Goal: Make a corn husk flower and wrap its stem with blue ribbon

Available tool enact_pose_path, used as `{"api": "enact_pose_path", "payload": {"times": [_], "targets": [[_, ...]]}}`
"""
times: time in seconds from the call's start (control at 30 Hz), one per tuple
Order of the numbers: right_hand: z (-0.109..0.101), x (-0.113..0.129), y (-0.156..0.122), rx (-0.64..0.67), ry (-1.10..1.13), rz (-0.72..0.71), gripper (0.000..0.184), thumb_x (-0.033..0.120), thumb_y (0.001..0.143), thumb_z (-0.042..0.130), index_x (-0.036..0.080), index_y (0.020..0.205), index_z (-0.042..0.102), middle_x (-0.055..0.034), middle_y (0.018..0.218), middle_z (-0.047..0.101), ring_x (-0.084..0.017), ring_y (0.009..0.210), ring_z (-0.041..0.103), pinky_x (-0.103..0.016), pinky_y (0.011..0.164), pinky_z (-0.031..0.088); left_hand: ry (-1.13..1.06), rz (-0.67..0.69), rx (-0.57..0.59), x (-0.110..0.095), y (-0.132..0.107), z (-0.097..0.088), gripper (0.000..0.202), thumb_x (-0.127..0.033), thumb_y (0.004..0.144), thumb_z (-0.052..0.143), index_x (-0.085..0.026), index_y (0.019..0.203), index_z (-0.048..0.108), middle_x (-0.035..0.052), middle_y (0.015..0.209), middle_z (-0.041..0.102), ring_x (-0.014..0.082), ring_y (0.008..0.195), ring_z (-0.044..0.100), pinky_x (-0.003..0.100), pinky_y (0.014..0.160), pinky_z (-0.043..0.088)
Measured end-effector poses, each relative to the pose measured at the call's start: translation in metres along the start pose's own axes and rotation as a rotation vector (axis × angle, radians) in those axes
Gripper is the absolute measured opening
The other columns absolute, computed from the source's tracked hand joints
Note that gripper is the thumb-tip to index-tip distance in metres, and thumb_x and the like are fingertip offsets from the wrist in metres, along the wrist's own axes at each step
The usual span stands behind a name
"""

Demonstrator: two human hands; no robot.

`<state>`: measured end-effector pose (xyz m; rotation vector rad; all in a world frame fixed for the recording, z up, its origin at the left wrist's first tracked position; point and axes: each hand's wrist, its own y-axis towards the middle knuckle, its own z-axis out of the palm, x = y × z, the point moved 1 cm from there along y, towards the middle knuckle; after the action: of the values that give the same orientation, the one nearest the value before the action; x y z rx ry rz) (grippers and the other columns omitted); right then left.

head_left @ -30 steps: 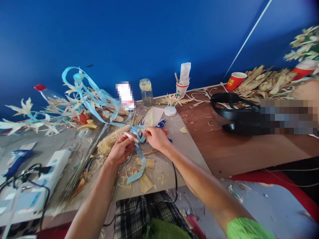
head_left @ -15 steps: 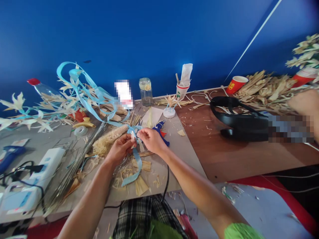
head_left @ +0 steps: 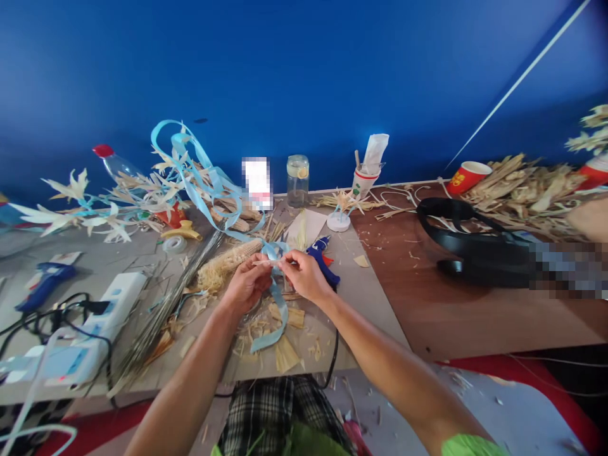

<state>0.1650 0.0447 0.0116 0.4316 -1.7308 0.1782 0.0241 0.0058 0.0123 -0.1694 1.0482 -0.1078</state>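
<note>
My left hand (head_left: pixel 247 286) and my right hand (head_left: pixel 304 276) meet over the grey table (head_left: pixel 114 278), both pinching a thin pale strip wound with light blue ribbon (head_left: pixel 277 297). The ribbon runs up to a tangle of loops (head_left: pixel 199 180) at the back and hangs down to a loose end near the table's front edge. A dried corn cob (head_left: pixel 223 265) lies just left of my left hand. A blue glue gun (head_left: pixel 323 261) lies right behind my right hand. Husk scraps (head_left: pixel 287 351) lie under both hands.
A white power strip (head_left: pixel 85 335) with black cables and another blue glue gun (head_left: pixel 45 282) sit at the left. Husk flowers (head_left: pixel 90 212), a tape roll (head_left: pixel 174 244), a jar (head_left: pixel 297 180) and paper cups (head_left: pixel 365 180) line the back. A black headset (head_left: pixel 475 244) lies on the brown table (head_left: pixel 441 310), beside another person's arm.
My hands have stayed together on the strip and ribbon, shifting slightly, with the strip now held level between them. The camera has turned a little to the left.
</note>
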Motion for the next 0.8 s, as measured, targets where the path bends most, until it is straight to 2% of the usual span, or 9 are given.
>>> {"api": "enact_pose_path", "payload": {"times": [0.1, 0.33, 0.63, 0.8], "targets": [[-0.006, -0.002, 0.004, -0.034, 0.145, 0.072, 0.022, 0.039, 0.078, 0.054, 0.017, 0.074, 0.055, 0.006, 0.047, 0.046, -0.009, 0.042, 0.04, -0.021, 0.043, 0.03, 0.021, 0.005, 0.015, 0.0, -0.001, 0.001, 0.023, -0.027, 0.069, 0.073, -0.015, 0.069, 0.053, -0.008, 0.049, 0.04, 0.0009, 0.037, 0.027, 0.016, 0.04, 0.024], [-0.01, 0.001, 0.008, -0.126, 0.278, 0.084, 0.025, 0.041, 0.075, 0.057, 0.018, 0.068, 0.052, 0.0066, 0.045, 0.044, -0.008, 0.04, 0.038, -0.021, 0.042, 0.028, 0.096, -0.054, -0.005, 0.004, 0.0, 0.006, 0.027, -0.028, 0.063, 0.077, -0.015, 0.071, 0.054, -0.007, 0.053, 0.045, 0.0006, 0.038, 0.029, 0.016, 0.039, 0.021], [-0.016, 0.008, 0.01, -0.137, 0.448, 0.166, 0.025, 0.04, 0.072, 0.059, 0.017, 0.064, 0.05, 0.0072, 0.045, 0.044, -0.006, 0.039, 0.035, -0.02, 0.042, 0.025, 0.161, -0.081, -0.024, 0.007, 0.001, 0.006, 0.029, -0.031, 0.062, 0.078, -0.014, 0.067, 0.054, -0.0068, 0.051, 0.043, 0.0011, 0.039, 0.031, 0.015, 0.039, 0.021], [-0.016, 0.003, 0.011, -0.094, 0.425, 0.181, 0.023, 0.037, 0.072, 0.058, 0.017, 0.065, 0.051, 0.0062, 0.049, 0.048, -0.006, 0.04, 0.037, -0.02, 0.041, 0.025, 0.083, -0.043, -0.125, 0.0, 0.002, 0.002, 0.029, -0.031, 0.066, 0.075, -0.014, 0.069, 0.053, -0.0066, 0.053, 0.047, -0.0003, 0.037, 0.028, 0.015, 0.04, 0.025]]}}
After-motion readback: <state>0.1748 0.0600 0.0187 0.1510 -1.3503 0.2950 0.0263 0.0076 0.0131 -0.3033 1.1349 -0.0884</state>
